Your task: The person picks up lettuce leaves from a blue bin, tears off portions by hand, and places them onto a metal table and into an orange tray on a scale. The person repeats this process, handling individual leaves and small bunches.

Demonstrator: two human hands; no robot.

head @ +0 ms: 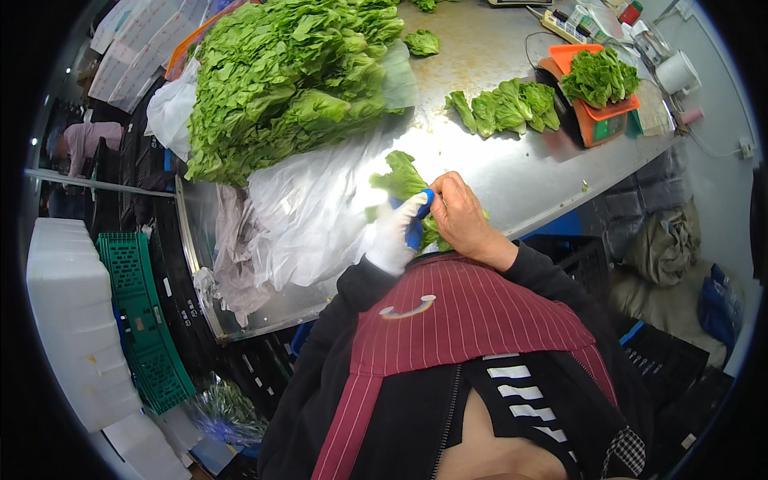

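My left hand point(401, 225), in a white glove with blue coating, is closed on a green lettuce head point(403, 177) close to my body at the table's edge. Leaves stick out above the glove and below both hands. Bare, my right hand point(461, 213) touches the lettuce beside the glove with bent fingers; whether it grips a leaf is hidden. A large pile of lettuce point(294, 84) lies at the upper left on white plastic sheeting point(312, 210). Several small lettuce heads point(507, 108) lie in a row by an orange scale point(591, 129), which bears more lettuce point(600, 77).
The metal table point(480, 165) has its near edge at my waist. A power strip point(564, 27) and a white mug point(677, 72) are at the upper right. Green crates point(141, 318) and white foam boxes point(72, 324) stand left. A person point(93, 141) bends at the far left.
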